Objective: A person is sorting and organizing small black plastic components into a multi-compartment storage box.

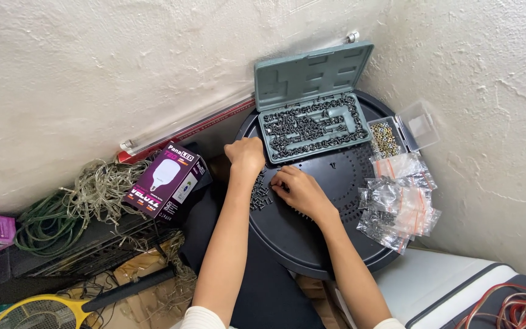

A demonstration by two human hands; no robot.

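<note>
A loose pile of dark screws (260,195) is pinched at by the right hand (299,190); beside it, the left hand (246,156) is curled into a fist, contents hidden.

Grey-green case (309,76), black round surface (287,234), purple box (167,180).

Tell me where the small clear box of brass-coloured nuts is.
In the head view, the small clear box sits open at the right edge of the round black tray, just right of the grey-green screw case and above the clear plastic bags.
</note>
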